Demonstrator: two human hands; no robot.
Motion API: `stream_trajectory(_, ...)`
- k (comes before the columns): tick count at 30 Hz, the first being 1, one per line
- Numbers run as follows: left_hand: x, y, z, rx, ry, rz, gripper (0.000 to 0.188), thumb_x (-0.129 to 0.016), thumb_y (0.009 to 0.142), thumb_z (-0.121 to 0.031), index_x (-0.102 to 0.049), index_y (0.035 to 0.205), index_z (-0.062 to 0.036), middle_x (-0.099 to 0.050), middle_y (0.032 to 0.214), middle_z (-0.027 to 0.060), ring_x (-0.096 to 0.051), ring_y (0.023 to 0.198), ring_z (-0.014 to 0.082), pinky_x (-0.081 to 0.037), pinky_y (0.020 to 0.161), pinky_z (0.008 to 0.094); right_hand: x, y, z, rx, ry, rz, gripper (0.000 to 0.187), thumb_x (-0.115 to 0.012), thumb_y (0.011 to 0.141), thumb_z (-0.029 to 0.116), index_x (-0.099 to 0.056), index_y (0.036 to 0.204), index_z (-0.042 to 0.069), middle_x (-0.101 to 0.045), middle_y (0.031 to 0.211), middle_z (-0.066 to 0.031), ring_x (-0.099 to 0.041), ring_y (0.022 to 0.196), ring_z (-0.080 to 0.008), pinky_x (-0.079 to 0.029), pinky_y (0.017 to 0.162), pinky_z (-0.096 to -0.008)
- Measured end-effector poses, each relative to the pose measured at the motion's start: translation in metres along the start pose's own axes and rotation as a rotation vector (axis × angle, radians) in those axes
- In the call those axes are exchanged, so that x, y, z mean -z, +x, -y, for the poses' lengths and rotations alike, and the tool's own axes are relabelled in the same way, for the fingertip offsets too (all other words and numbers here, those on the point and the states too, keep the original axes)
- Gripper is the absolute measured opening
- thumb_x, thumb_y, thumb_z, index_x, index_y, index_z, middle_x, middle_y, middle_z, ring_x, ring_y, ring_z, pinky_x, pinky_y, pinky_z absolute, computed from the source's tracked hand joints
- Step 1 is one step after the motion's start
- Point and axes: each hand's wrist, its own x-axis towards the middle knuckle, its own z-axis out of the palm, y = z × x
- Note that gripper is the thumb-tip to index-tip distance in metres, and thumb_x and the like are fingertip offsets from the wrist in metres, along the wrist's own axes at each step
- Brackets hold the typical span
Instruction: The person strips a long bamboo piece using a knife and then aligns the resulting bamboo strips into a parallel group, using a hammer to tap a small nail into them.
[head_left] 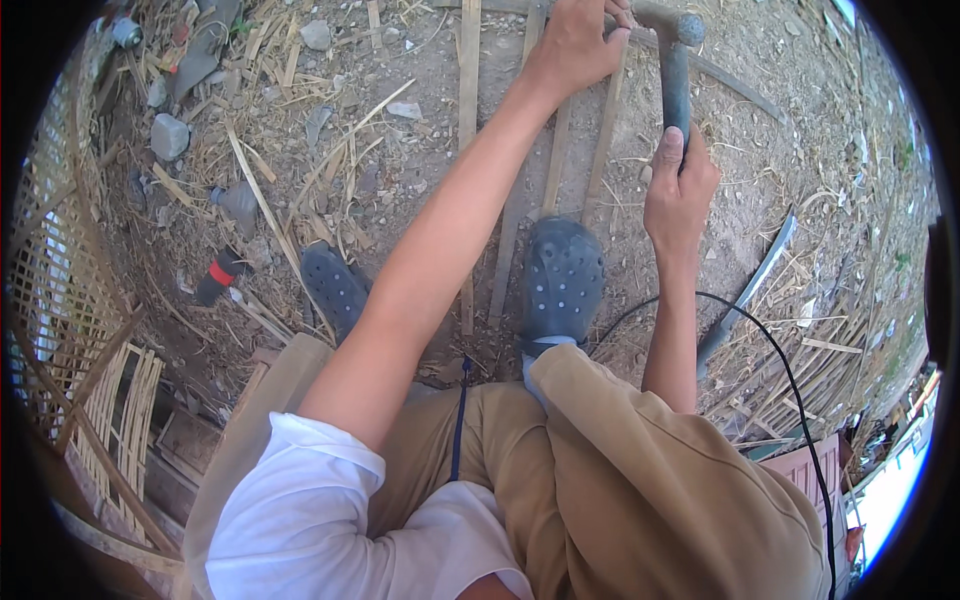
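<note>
My right hand is wrapped round the dark handle of a hammer, whose metal head points up near the top edge. Just left of that head, my left hand reaches far out with its fingers curled together. Whatever it pinches, if anything, is too small or hidden to make out. Beneath the hands, several flat bamboo strips lie lengthwise on the dirt. Another strip crosses at an angle beyond the hammer.
A long-bladed knife lies on the ground at right, near a black cable. Split bamboo pieces are heaped there. At left are a woven lattice, stones and a black-and-red object. My clogs flank the strips.
</note>
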Motion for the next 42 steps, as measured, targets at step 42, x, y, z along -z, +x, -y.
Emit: stream_trajectory(42, -0.001, 0.002, 0.002, 0.004, 0.043, 0.024, 0.035, -0.068, 0.080, 0.007, -0.058, 0.113, 0.0007, -0.064, 0.094, 0.0157, -0.069, 0.081, 0.0265, -0.057, 0.071, 0.0366, -0.009, -0.005, -0.016, 0.007, 0.046, -0.072, 0.038, -0.052, 0.109, 0.027, -0.062, 0.104, -0.009, -0.052, 0.059, -0.0240, -0.056, 0.052, -0.0432, -0.038, 0.053, -0.0506)
